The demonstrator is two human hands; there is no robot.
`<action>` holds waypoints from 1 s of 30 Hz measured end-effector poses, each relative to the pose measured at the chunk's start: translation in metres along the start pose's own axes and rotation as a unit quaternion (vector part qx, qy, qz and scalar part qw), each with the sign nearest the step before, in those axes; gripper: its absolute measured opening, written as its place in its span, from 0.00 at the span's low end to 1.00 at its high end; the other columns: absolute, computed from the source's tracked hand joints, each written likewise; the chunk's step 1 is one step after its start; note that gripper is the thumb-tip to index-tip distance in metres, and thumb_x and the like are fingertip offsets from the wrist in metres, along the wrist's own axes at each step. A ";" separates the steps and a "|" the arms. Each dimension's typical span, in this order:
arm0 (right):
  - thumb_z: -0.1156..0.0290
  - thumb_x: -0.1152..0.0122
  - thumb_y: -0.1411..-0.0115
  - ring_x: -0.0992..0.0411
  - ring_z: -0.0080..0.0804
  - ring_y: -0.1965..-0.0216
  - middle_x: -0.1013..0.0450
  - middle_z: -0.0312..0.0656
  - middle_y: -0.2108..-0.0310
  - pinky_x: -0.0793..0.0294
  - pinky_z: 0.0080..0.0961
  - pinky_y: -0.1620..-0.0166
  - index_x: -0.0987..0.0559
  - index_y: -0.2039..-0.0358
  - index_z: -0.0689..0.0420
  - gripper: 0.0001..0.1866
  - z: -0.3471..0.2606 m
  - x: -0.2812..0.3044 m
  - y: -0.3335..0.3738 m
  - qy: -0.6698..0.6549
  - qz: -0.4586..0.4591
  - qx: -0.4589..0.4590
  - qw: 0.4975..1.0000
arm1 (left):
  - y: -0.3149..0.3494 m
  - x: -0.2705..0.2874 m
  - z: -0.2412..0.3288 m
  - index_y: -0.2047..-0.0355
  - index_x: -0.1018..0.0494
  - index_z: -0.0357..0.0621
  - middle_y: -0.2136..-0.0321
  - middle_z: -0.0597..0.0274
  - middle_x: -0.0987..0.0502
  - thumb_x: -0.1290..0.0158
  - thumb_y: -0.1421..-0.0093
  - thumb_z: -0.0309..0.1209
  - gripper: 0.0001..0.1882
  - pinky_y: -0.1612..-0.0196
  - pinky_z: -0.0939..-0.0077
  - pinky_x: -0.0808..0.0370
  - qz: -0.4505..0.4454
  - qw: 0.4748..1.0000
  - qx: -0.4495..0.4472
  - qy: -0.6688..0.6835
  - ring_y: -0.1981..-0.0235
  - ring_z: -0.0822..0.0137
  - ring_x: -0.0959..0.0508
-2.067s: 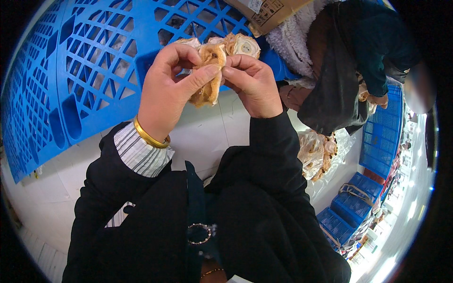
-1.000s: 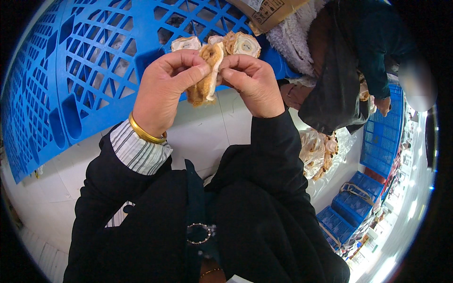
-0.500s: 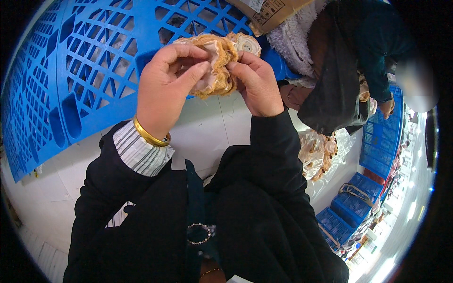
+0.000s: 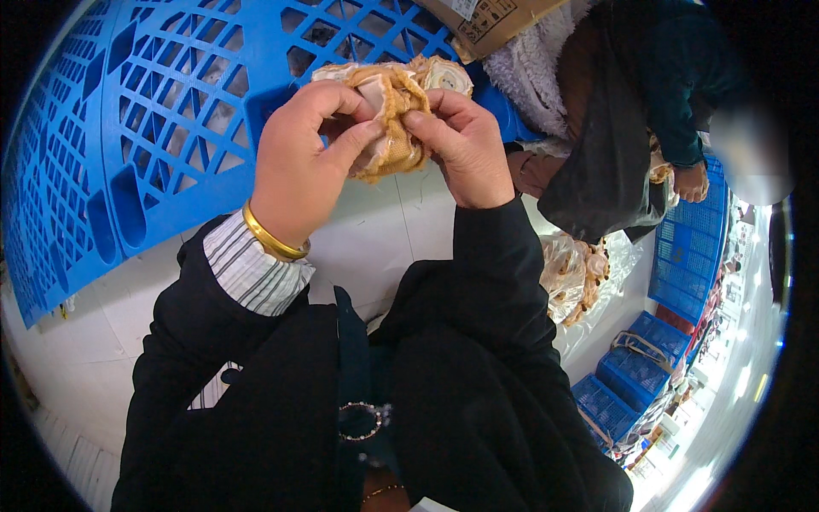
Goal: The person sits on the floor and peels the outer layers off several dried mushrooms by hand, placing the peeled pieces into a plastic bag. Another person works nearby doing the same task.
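Between my two hands is a tan, fuzzy fabric piece [image 4: 397, 136] with a gathered, ruffled edge and a pale lining. My left hand [image 4: 307, 154], with a gold bangle at the wrist, pinches its pale side between thumb and fingertips. From the other side my right hand [image 4: 465, 149] grips the folded tan edge with thumb and index finger. A round cream rosette-like piece [image 4: 449, 78] shows just beyond my right fingers; whether it is joined to the held fabric I cannot tell. My fingers hide parts of the fabric.
A blue plastic lattice pallet [image 4: 179, 111] spans the left and far side. Beyond it are a cardboard box [image 4: 490, 21] and fluffy pale fabric [image 4: 529, 72]. At right, a person in dark clothes [image 4: 610, 145] bends near a clear bag of tan pieces [image 4: 580, 277] and blue crates [image 4: 644, 363].
The fabric has turned slightly in my hands, showing more of its tan woven side and a smooth pale patch. The other person's hand at right has shifted a little.
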State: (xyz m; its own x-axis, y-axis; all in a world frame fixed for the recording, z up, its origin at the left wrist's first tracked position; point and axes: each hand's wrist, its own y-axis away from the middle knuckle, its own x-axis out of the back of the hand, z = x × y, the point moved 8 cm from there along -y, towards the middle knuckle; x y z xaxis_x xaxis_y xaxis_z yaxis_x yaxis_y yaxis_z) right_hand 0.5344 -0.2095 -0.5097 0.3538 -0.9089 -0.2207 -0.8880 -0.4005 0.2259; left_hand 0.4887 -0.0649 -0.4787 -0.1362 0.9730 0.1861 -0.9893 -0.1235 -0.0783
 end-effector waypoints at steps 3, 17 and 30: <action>0.72 0.38 0.47 0.31 0.17 0.72 0.28 0.35 0.73 0.32 0.13 0.69 0.24 0.68 0.63 0.09 -0.002 0.007 0.000 0.029 0.017 0.030 0.999 | -0.001 -0.002 -0.005 0.69 0.28 0.38 0.73 0.64 0.28 0.46 0.45 0.26 0.04 0.67 0.82 0.29 -0.036 0.997 0.057 0.049 0.72 0.75 0.27; 0.70 0.36 0.48 0.30 0.18 0.71 0.27 0.36 0.72 0.30 0.13 0.67 0.24 0.67 0.64 0.12 0.004 0.005 -0.002 -0.010 0.004 -0.021 1.000 | 0.003 -0.009 -0.014 0.64 0.31 0.38 0.69 0.69 0.30 0.52 0.39 0.29 0.07 0.62 0.87 0.34 -0.077 0.984 0.106 0.117 0.67 0.79 0.32; 0.74 0.34 0.52 0.29 0.18 0.72 0.26 0.37 0.71 0.28 0.15 0.68 0.24 0.65 0.65 0.14 -0.012 0.003 0.005 0.074 0.001 0.036 0.997 | 0.003 -0.017 -0.018 0.66 0.30 0.38 0.72 0.68 0.30 0.50 0.40 0.32 0.09 0.65 0.87 0.34 -0.089 0.963 0.142 0.210 0.70 0.80 0.32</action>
State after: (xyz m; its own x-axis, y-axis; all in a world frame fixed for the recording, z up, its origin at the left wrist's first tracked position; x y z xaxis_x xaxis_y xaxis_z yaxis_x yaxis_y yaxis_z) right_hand 0.5347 -0.2155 -0.4974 0.3872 -0.9189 -0.0759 -0.9055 -0.3945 0.1563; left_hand 0.4890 -0.0782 -0.4992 0.0113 0.9692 -0.2461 -0.9776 0.0625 0.2011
